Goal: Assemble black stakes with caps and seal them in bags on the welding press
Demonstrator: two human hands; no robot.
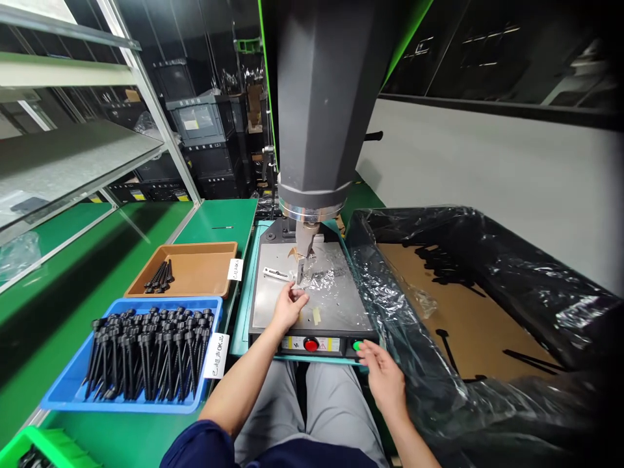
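My left hand [288, 305] rests on the grey metal plate [273, 299] of the press machine, its fingers curled and pinched just below the machine's head tip [304, 244]; what they hold is too small to name. My right hand [383, 374] is at the front panel, fingers stretched out, fingertips at the green button [357, 346]. A red button [311, 344] sits in the middle of that panel. Crumpled clear film [327, 276] lies on the plate under the head.
A blue tray [68, 383] full of several black pins stands at the left. Behind it a brown tray [205, 260] holds a few more. A black plastic-lined cardboard box [468, 312] with some black pins fills the right side. Shelving rises at far left.
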